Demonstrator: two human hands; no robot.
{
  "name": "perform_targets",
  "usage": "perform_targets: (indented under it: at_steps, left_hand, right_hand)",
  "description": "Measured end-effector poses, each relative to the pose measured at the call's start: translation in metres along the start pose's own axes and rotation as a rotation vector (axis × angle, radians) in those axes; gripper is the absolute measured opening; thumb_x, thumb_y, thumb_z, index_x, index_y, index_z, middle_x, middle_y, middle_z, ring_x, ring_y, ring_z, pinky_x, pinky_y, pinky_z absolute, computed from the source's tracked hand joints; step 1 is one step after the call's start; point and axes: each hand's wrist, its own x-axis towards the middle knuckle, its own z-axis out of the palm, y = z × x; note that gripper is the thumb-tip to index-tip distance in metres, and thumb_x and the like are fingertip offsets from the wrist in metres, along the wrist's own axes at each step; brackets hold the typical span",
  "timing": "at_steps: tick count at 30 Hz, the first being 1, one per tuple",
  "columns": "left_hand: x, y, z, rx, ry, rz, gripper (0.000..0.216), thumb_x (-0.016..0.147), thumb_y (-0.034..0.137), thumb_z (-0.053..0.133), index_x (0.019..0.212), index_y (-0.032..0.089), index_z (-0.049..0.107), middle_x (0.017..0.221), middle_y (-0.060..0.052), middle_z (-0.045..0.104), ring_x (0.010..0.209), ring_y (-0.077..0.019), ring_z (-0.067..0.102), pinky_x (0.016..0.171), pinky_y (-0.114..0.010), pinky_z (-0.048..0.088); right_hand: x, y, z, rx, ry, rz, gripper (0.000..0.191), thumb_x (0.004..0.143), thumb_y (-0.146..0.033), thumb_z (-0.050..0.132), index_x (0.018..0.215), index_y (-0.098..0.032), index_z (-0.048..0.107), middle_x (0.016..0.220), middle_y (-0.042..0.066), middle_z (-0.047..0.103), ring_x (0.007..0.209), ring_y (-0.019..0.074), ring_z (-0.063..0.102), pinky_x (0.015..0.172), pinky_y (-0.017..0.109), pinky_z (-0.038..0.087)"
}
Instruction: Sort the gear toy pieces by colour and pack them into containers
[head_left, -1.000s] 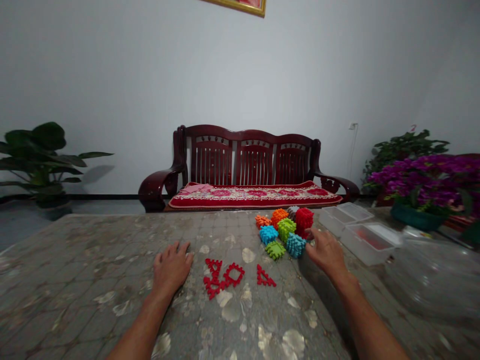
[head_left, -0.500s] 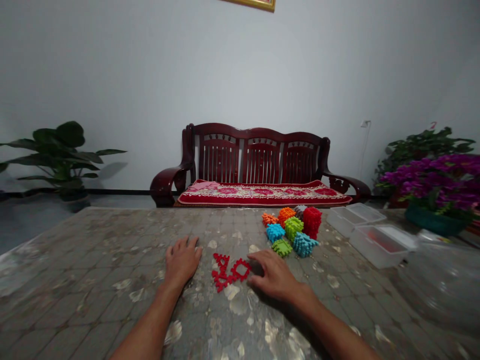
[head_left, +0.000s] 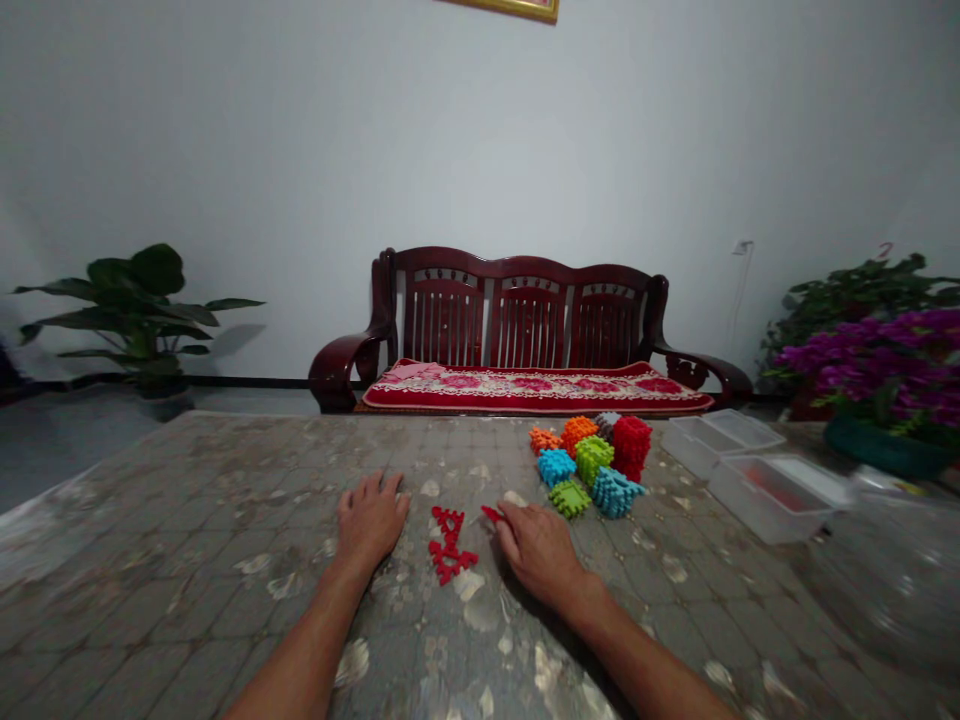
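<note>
My right hand [head_left: 541, 545] is closed, with its thumb and fingers pinching a red square building piece [head_left: 492, 513]. Most of that piece is hidden by the fingers; only a red end sticks out on the left. Two red triangular building pieces with knobbed edges, an upper one [head_left: 437, 512] and a lower one [head_left: 444, 553], lie on the table between my hands, close together; whether they are joined I cannot tell. My left hand [head_left: 373, 518] rests palm down on the tabletop to their left, fingers spread, holding nothing.
Stacks of knobbed pieces stand beyond my right hand: red [head_left: 631, 447], green [head_left: 594, 460], blue [head_left: 615, 492] and orange [head_left: 579, 434] among them. Clear plastic boxes [head_left: 772, 500] and a transparent container [head_left: 885, 570] are at the right, near a pot of purple flowers [head_left: 885, 365]. A wooden bench [head_left: 525, 265] stands behind the table.
My right hand has taken hold of the red square piece, which lay flat beside the triangles, and lifted it away from them. The left hand stays in place. The view has shifted slightly.
</note>
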Motion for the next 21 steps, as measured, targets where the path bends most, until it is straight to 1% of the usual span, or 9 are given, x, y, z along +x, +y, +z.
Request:
perform_targets:
  at_steps: [2,3,6,9,13,15,17,19,21]
  left_hand:
    - [0.0,0.0,0.001,-0.004,0.008,0.001,0.05,0.102,0.034,0.038,0.147,0.024,0.057,0.159,-0.015,0.051,0.147,-0.03,0.046,0.12,-0.052,0.032]
    - [0.0,0.0,0.001,-0.005,0.012,0.0,0.049,0.102,0.034,0.038,0.147,0.025,0.057,0.159,-0.014,0.052,0.147,-0.03,0.046,0.12,-0.052,0.032]
    - [0.001,-0.001,0.003,-0.005,0.017,-0.001,0.049,0.102,0.035,0.039,0.146,0.026,0.058,0.158,-0.014,0.052,0.146,-0.0299,0.047,0.12,-0.052,0.032]
    - [0.001,-0.001,0.004,-0.001,0.012,0.0,0.049,0.102,0.035,0.04,0.146,0.025,0.058,0.159,-0.014,0.051,0.147,-0.0301,0.046,0.12,-0.051,0.032]
    - [0.001,-0.002,0.004,0.011,0.004,0.002,0.05,0.103,0.035,0.039,0.148,0.025,0.056,0.159,-0.014,0.051,0.147,-0.0299,0.045,0.12,-0.051,0.032]
    - [0.001,-0.002,0.004,0.01,0.006,0.001,0.05,0.103,0.035,0.038,0.148,0.025,0.056,0.16,-0.014,0.05,0.148,-0.0293,0.045,0.12,-0.05,0.031]
    - [0.001,-0.002,0.004,0.004,0.007,0.004,0.05,0.103,0.035,0.038,0.148,0.025,0.056,0.16,-0.014,0.05,0.148,-0.0294,0.045,0.121,-0.051,0.031]
    - [0.001,-0.002,0.004,0.003,0.01,0.005,0.05,0.102,0.034,0.038,0.148,0.025,0.057,0.159,-0.014,0.051,0.148,-0.0298,0.045,0.121,-0.052,0.031]
    - [0.001,-0.002,0.005,0.007,0.016,0.004,0.05,0.102,0.034,0.038,0.147,0.025,0.057,0.158,-0.014,0.052,0.147,-0.0302,0.046,0.12,-0.052,0.032]
  right_hand:
    - [0.007,0.006,0.0,0.055,0.014,0.094,0.037,0.105,-0.029,0.038,0.122,-0.022,0.07,0.107,0.011,0.078,0.098,0.0238,0.071,0.087,0.032,0.047]
    - [0.011,0.009,0.001,0.084,0.029,0.135,0.038,0.106,-0.029,0.037,0.124,-0.022,0.07,0.11,0.011,0.078,0.1,0.024,0.072,0.089,0.032,0.048]
    - [0.015,0.019,0.004,0.126,0.101,0.185,0.037,0.103,-0.028,0.042,0.128,-0.02,0.069,0.125,0.014,0.075,0.115,0.0263,0.068,0.099,0.034,0.047]
    - [0.01,0.022,0.007,0.111,0.144,0.153,0.039,0.097,-0.029,0.054,0.133,-0.021,0.067,0.133,0.013,0.071,0.125,0.0283,0.063,0.108,0.036,0.043]
    - [0.004,0.014,0.007,0.048,0.105,0.109,0.051,0.089,-0.036,0.067,0.137,-0.021,0.065,0.126,0.013,0.073,0.12,0.0322,0.062,0.106,0.041,0.044]
    - [0.003,0.01,0.006,0.01,0.073,0.09,0.054,0.087,-0.036,0.069,0.138,-0.019,0.065,0.124,0.014,0.074,0.119,0.0335,0.061,0.106,0.042,0.044]
    - [0.004,0.008,0.007,-0.012,0.053,0.072,0.052,0.087,-0.034,0.067,0.137,-0.018,0.065,0.124,0.015,0.073,0.119,0.0337,0.061,0.106,0.042,0.043]
    - [0.004,0.008,0.009,-0.018,0.053,0.059,0.05,0.088,-0.032,0.066,0.136,-0.017,0.066,0.123,0.015,0.074,0.118,0.0333,0.062,0.105,0.042,0.044]
    - [0.003,0.009,0.011,-0.014,0.065,0.05,0.049,0.087,-0.031,0.067,0.133,-0.016,0.067,0.116,0.014,0.075,0.113,0.032,0.064,0.101,0.041,0.047]
